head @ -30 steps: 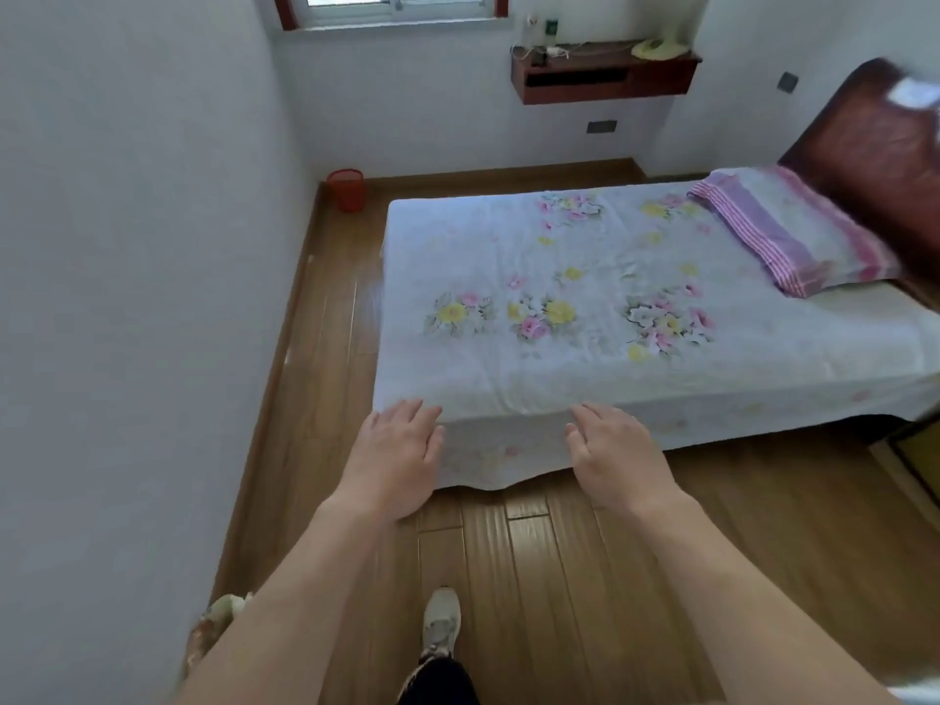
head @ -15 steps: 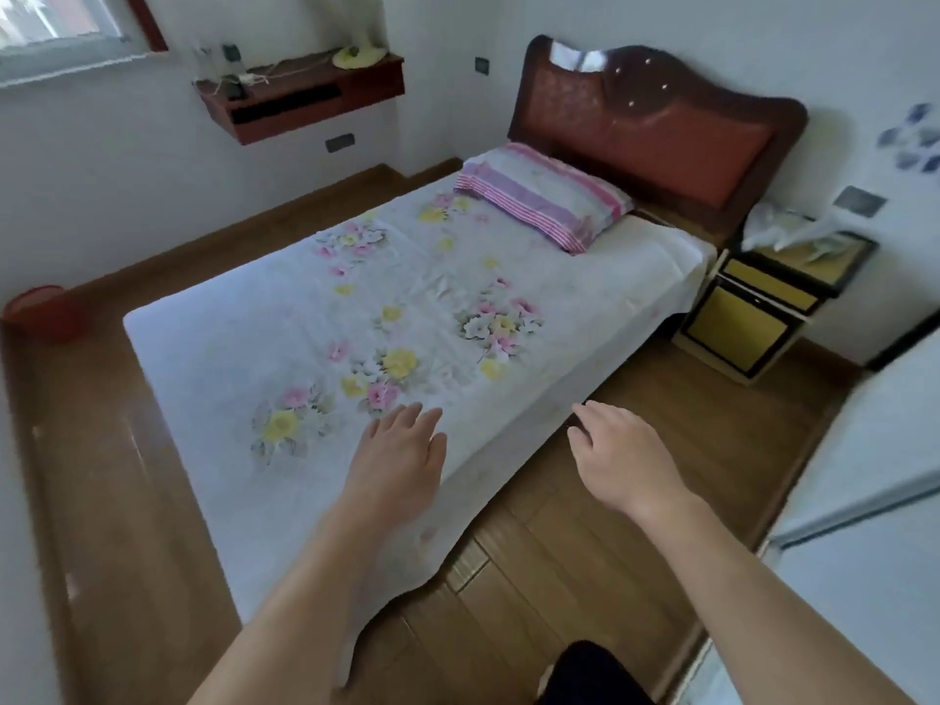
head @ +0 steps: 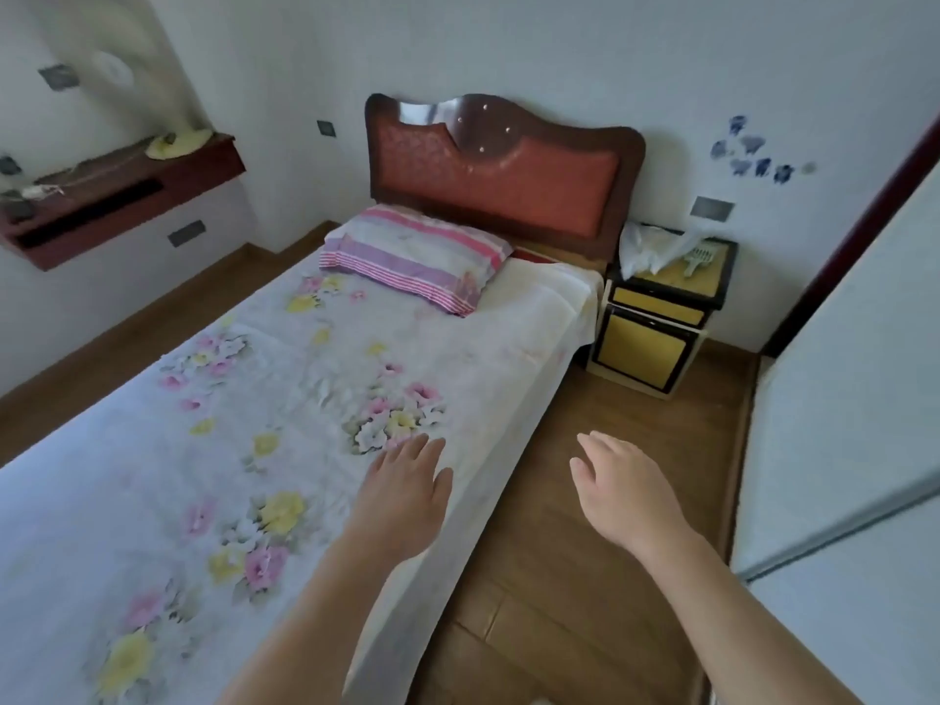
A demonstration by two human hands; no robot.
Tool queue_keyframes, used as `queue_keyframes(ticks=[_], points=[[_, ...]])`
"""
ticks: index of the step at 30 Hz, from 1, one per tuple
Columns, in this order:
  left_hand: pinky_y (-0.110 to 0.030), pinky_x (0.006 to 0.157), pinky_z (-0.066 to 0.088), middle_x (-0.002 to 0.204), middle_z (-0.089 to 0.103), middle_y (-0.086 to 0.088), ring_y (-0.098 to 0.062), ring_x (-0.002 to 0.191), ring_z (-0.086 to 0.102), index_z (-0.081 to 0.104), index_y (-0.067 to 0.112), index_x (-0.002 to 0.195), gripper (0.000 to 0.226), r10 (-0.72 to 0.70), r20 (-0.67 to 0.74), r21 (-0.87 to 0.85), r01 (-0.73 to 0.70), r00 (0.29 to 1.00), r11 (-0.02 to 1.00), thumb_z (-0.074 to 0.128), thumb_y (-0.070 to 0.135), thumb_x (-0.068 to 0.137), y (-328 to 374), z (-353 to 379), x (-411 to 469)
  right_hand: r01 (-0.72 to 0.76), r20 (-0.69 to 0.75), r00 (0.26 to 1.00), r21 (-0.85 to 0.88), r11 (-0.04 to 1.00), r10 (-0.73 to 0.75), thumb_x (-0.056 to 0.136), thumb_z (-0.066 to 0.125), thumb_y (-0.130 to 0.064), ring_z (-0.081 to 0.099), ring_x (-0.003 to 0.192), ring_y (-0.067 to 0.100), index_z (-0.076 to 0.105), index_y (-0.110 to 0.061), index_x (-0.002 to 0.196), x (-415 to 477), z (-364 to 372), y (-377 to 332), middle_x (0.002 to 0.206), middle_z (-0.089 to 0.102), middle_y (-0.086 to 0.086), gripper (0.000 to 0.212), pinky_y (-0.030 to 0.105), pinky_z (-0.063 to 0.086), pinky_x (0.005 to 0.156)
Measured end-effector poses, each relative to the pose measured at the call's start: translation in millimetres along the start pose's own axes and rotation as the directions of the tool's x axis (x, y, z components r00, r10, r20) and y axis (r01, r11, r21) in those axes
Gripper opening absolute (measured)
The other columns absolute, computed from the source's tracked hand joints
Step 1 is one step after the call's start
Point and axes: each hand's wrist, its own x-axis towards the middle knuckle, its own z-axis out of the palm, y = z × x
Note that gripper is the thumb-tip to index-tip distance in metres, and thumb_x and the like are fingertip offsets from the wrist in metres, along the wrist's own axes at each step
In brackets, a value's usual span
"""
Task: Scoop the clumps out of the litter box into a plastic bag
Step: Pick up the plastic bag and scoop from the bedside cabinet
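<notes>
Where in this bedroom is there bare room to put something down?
The flowered sheet is bare from the pillow to the left hand. The wooden floor before the nightstand is free. Its top is crowded: a plastic bag and a litter scoop.

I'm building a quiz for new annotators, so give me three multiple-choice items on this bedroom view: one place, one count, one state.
1. Where does the crumpled white plastic bag lie? A on the wall shelf; B on the yellow-and-black nightstand; C on the wooden floor.
2. How many pink-and-purple striped pillows lie on the floral-sheeted bed? A one; B two; C three.
3. How are the left hand and right hand? A both open, holding nothing; B left gripping the pillow; C right holding the bag.
1 B: the bag sits on the nightstand's top. 2 A: a single pillow lies by the red-brown headboard. 3 A: fingers straight, nothing in either.
</notes>
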Motion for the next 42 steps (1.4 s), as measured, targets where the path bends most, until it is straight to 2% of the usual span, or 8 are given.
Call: queue_keyframes(ticks=[6, 12, 20, 25, 33, 42], points=[[-0.035, 0.117, 0.021, 0.155, 0.035, 0.004, -0.018, 0.144, 0.029, 0.032, 0.023, 0.150, 0.050, 0.082, 0.024, 0.004, -0.082, 0.996, 0.997, 0.028, 0.040, 0.104, 33, -19, 108, -0.086, -0.040, 0.995, -0.005, 0.996, 0.086, 0.105, 0.029, -0.040, 0.032, 0.144, 0.016, 0.037, -0.020, 0.151, 78, -42, 36, 0.156, 0.037, -0.002, 0.051, 0.034, 0.029, 0.118], [-0.039, 0.122, 0.018, 0.161, 0.026, 0.002, -0.020, 0.149, 0.021, 0.025, 0.023, 0.153, 0.053, 0.190, 0.059, -0.002, -0.190, 0.980, 0.982, 0.025, 0.042, 0.104, 61, -24, 249, -0.207, -0.062, 0.977, -0.020, 0.978, 0.205, 0.104, 0.029, -0.042, 0.031, 0.145, 0.016, 0.034, -0.022, 0.152, 176, -63, 78, 0.157, 0.035, -0.003, 0.051, 0.034, 0.028, 0.118], [-0.035, 0.120, 0.019, 0.159, 0.030, 0.003, -0.017, 0.147, 0.026, 0.027, 0.023, 0.152, 0.052, 0.374, 0.102, 0.004, -0.376, 0.922, 0.927, 0.028, 0.041, 0.104, 115, -42, 429, -0.373, -0.136, 0.918, 0.028, 0.927, 0.374, 0.104, 0.030, -0.043, 0.030, 0.145, 0.015, 0.034, -0.024, 0.151, 296, -101, 123, 0.157, 0.035, -0.005, 0.051, 0.032, 0.027, 0.117], [-0.034, 0.119, 0.021, 0.157, 0.034, 0.005, -0.016, 0.145, 0.030, 0.029, 0.025, 0.151, 0.051, 0.435, 0.128, -0.016, -0.436, 0.891, 0.900, 0.030, 0.043, 0.103, 160, -47, 512, -0.447, -0.146, 0.880, 0.064, 0.892, 0.452, 0.104, 0.029, -0.042, 0.030, 0.145, 0.014, 0.032, -0.024, 0.152, 352, -122, 161, 0.158, 0.034, -0.005, 0.051, 0.031, 0.026, 0.117], [-0.036, 0.118, 0.025, 0.156, 0.036, 0.006, -0.016, 0.143, 0.033, 0.030, 0.027, 0.150, 0.051, 0.420, 0.157, 0.022, -0.428, 0.894, 0.904, 0.034, 0.045, 0.102, 243, -20, 657, -0.468, -0.132, 0.870, 0.087, 0.879, 0.476, 0.104, 0.031, -0.044, 0.032, 0.145, 0.016, 0.031, -0.024, 0.152, 467, -145, 273, 0.157, 0.035, -0.005, 0.052, 0.030, 0.028, 0.116], [-0.039, 0.117, 0.029, 0.155, 0.037, 0.002, -0.020, 0.142, 0.035, 0.025, 0.022, 0.153, 0.056, 0.338, 0.240, 0.009, -0.350, 0.910, 0.937, 0.035, 0.043, 0.102, 321, 0, 808, -0.462, -0.076, 0.878, 0.129, 0.878, 0.473, 0.103, 0.036, -0.041, 0.044, 0.135, 0.016, 0.032, -0.019, 0.151, 608, -182, 387, 0.148, 0.046, -0.002, 0.052, 0.029, 0.040, 0.107]])
